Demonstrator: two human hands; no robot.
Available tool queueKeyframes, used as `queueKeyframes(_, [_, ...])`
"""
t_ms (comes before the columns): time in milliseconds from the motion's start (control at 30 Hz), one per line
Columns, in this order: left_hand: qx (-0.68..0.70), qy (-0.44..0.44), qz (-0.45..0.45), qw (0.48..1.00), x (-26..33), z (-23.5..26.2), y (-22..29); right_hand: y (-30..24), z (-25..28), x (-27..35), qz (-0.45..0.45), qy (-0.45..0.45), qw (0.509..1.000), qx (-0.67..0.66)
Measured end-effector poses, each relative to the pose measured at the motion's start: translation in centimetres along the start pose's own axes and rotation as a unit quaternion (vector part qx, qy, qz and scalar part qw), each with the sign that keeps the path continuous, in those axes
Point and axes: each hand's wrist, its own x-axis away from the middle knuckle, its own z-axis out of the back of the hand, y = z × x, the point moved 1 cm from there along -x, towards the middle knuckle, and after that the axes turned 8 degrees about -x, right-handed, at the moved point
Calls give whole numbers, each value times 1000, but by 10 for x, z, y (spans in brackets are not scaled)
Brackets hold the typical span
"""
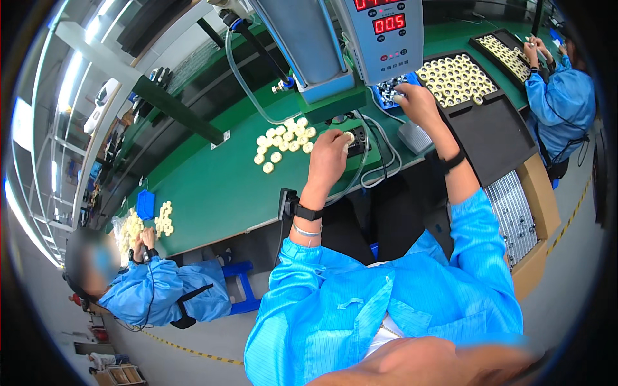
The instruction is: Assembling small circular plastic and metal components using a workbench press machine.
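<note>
My left hand [328, 157] is closed on a cream round plastic part [349, 137] at the small dark fixture [359, 143] under the press. My right hand [418, 105] reaches over a blue tray [414, 78] of small shiny metal parts [388, 90]. Its fingers are pinched together at the tray's near side; what they hold, if anything, is too small to make out. Left of the fixture, several loose cream parts [283, 138] lie on the green tabletop [212, 186].
The press [302, 45] and its control box [386, 38] with red digits stand ahead. Hoses and cables [386, 151] loop beside the fixture. At right are a black tray [486, 96] of cream parts, an empty black tray [492, 138] and a cardboard box [537, 186]. Co-workers sit on both sides.
</note>
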Motion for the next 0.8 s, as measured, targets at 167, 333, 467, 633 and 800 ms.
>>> queueKeyframes(167, [-2, -42, 12, 999, -11, 6, 3, 20, -32, -42, -15, -77, 966, 248])
queueKeyframes(333, [0, -72, -36, 997, -17, 13, -3, 15, -36, -45, 9, -91, 953, 290])
queueKeyframes(467, [-13, -111, -82, 990, -23, 16, -5, 27, -38, -44, 15, -101, 953, 284])
queueKeyframes(633, [-18, -166, -57, 984, -29, 22, -5, 33, -42, -42, 25, -81, 962, 258])
queueKeyframes(800, [-10, -129, -67, 989, -20, 13, -9, 43, -42, -44, 31, -58, 972, 228])
